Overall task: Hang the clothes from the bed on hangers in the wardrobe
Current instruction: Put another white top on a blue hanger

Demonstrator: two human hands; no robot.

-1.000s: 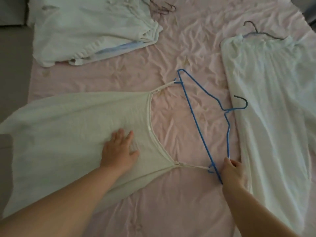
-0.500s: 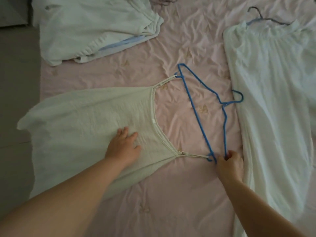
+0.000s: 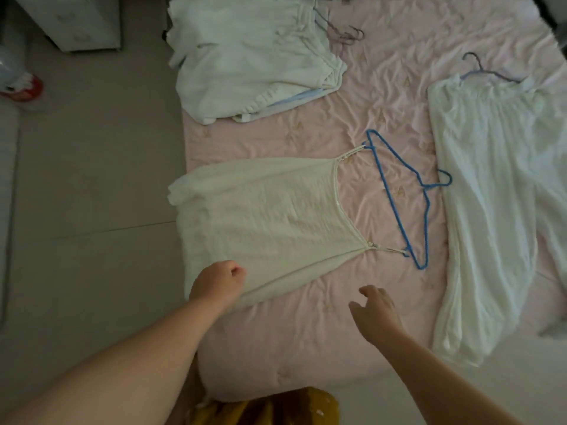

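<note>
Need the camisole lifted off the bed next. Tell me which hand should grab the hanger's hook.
Right, probably. The right hand is open, empty and nearer the blue hanger; the left hand is curled over the camisole hem, farther away.

Home bedroom. Shown by bed [image 3: 306, 348] with rumpled pink sheet, white clothes [image 3: 254, 56] spread on it, wire hangers [image 3: 399, 191] laid among them. Grey tiled floor [image 3: 92, 210] seen beside bed; white cabinet [image 3: 76, 23] at far corner.
</note>
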